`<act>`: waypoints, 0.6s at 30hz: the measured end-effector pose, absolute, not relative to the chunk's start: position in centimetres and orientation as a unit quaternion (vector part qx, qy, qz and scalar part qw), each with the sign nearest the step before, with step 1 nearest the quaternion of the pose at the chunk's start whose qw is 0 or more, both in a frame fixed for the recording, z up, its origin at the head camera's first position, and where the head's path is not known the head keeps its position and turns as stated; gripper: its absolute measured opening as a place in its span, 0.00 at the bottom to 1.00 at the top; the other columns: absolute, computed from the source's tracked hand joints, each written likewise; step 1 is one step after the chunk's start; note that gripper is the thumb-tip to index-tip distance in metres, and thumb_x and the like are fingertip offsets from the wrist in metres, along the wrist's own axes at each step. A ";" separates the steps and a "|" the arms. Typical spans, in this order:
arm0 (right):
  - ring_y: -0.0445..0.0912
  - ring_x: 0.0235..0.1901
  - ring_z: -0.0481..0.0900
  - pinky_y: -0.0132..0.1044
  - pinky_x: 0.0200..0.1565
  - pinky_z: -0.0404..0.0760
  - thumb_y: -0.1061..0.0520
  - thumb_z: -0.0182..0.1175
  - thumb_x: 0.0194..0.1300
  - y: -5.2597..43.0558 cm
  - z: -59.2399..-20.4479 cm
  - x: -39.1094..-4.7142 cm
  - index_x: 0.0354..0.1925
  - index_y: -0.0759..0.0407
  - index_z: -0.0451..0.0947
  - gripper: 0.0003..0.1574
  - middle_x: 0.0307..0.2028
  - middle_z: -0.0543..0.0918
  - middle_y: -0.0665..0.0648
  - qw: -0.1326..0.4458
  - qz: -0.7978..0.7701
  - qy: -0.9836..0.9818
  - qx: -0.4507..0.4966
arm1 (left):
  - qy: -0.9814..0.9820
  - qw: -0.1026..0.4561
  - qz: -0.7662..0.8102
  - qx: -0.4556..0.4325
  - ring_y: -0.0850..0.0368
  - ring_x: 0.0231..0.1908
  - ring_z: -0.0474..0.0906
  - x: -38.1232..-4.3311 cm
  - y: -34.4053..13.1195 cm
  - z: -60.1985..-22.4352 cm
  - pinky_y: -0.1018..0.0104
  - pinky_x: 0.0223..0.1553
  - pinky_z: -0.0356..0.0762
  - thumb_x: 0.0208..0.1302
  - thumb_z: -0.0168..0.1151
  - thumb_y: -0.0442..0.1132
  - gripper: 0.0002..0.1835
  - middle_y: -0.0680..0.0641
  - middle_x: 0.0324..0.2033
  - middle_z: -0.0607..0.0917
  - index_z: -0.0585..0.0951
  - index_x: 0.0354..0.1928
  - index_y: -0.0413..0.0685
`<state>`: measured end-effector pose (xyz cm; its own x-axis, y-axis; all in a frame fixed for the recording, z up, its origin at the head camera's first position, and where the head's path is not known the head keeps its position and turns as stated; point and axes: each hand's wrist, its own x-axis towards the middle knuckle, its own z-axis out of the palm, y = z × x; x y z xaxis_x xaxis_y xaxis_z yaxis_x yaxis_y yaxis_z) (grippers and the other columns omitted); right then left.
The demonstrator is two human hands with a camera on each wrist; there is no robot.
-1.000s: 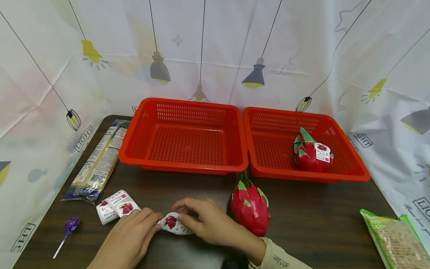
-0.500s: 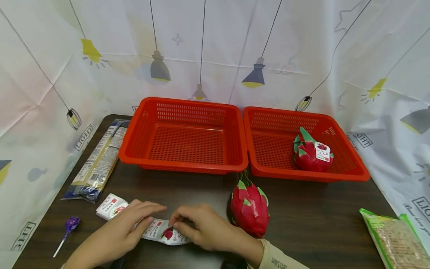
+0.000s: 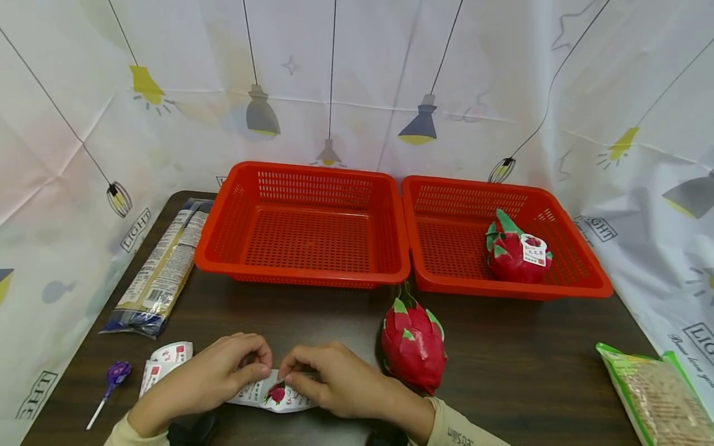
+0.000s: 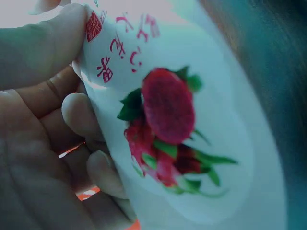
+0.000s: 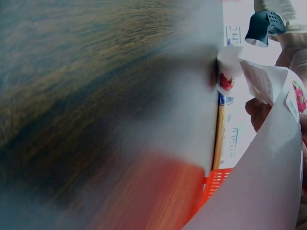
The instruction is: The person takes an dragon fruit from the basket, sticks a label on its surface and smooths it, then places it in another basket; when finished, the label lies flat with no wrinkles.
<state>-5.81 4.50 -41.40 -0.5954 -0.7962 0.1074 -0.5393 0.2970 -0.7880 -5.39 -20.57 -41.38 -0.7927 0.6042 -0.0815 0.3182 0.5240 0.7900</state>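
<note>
Both hands hold a white strip of stickers [image 3: 251,393] printed with dragon fruit, low in the head view. My left hand [image 3: 217,375] pinches it left of the printed fruit; in the left wrist view the thumb [image 4: 45,45] lies over the paper and the fingers curl behind. With thumb and forefinger, my right hand [image 3: 340,381] pinches the edge of a sticker [image 3: 279,393], where a corner lifts off the backing. The loose end of the strip [image 3: 158,365] folds over beyond my left forearm. A dragon fruit [image 3: 414,347] without a visible label lies right of my right hand.
Two red plastic baskets [image 3: 301,280] stand side by side at the back; the right one holds a labelled dragon fruit [image 3: 515,260]. A purple lollipop [image 3: 116,375] and a long printed packet [image 3: 162,272] lie left. A green-edged bag [image 3: 658,396] lies far right.
My left hand has slid left along the strip, loosened, then curled onto it again. The strip's loose end has shifted left and refolded. My right hand stays at the sticker's edge.
</note>
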 end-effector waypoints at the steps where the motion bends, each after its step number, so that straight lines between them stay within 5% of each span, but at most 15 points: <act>1: 0.27 0.37 0.77 0.18 0.44 0.77 0.56 0.58 0.76 4.5 -41.5 -5.8 0.46 0.53 0.80 0.05 0.39 0.88 0.48 0.151 -0.415 0.790 -0.424 | 0.855 0.181 0.405 0.270 0.71 0.30 0.68 -5.5 -20.6 -41.4 0.72 0.30 0.69 0.72 0.62 0.45 0.05 0.60 0.29 0.75 0.78 0.35 0.58; 12: 0.32 0.49 0.77 0.26 0.53 0.78 0.57 0.63 0.71 4.7 -41.8 -5.5 0.40 0.48 0.81 0.02 0.47 0.82 0.44 0.133 -0.402 0.816 -0.393 | 0.890 0.191 0.337 0.239 0.71 0.23 0.67 -6.6 -20.4 -42.6 0.72 0.27 0.67 0.68 0.65 0.40 0.08 0.62 0.23 0.75 0.79 0.29 0.56; 18: 0.37 0.54 0.74 0.33 0.59 0.76 0.53 0.62 0.73 5.9 -41.8 -5.1 0.40 0.47 0.81 0.02 0.48 0.81 0.41 0.151 -0.428 0.822 -0.344 | 0.947 0.147 0.225 0.178 0.65 0.24 0.69 -6.6 -19.9 -43.7 0.66 0.27 0.68 0.62 0.69 0.37 0.13 0.61 0.21 0.75 0.78 0.24 0.61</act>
